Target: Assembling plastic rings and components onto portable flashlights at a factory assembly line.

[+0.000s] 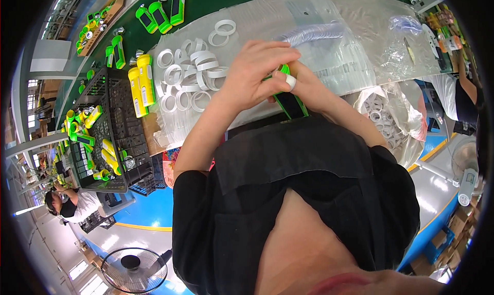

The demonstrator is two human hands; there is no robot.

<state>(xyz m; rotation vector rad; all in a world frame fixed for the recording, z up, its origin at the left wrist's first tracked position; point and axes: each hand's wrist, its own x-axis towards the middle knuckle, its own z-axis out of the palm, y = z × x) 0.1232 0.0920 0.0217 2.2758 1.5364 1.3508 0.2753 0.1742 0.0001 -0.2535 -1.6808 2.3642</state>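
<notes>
Both my hands meet over the plastic-covered bench, close in front of my body, around a green flashlight (290,103) with a black panel. My left hand (257,71) curls over its upper end, fingers bent across the top. My right hand (304,85) wraps round it from the other side. A white band (290,82) shows between the hands; whether it sits on a finger or on the flashlight I cannot tell. The flashlight's top end is mostly hidden by my fingers. Left of my hands lies a loose pile of white rings (198,66).
Beyond my hands lies a row of clear discs (314,34). A plastic bag (411,107) of white rings is at right. Yellow flashlights (140,86) lie beside a black crate (131,135) holding more. Green flashlights (160,17) lie at the back. People work at both sides.
</notes>
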